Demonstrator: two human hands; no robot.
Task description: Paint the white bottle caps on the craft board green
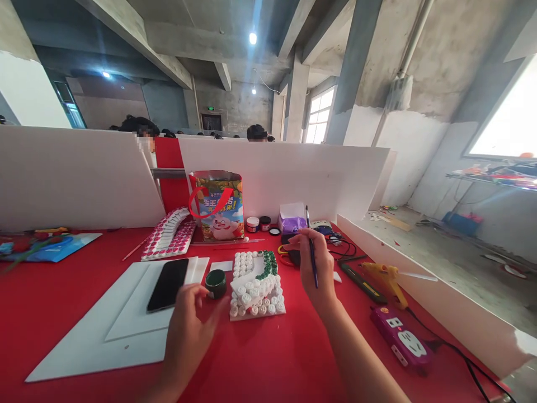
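My right hand [316, 266] is closed round a thin dark paintbrush [311, 252], raised to the right of the white craft piece. My left hand [193, 319] is beside a small open jar of dark green paint [216, 283], its fingers apart and slightly blurred; whether a fingertip touches the jar is unclear. Between the hands stands the craft piece [257, 288], covered with rows of white rosettes. Several rosettes at its upper right are green [268, 264]. A small white card [221, 266] lies behind the jar.
A black phone [168, 284] lies on white boards [96, 336] at left. Behind are a pink-dotted piece [168, 235], a colourful bag [222, 210] and paint jars [253, 224]. At right are a yellow glue gun [384, 274], a purple power strip [400, 340] and cables.
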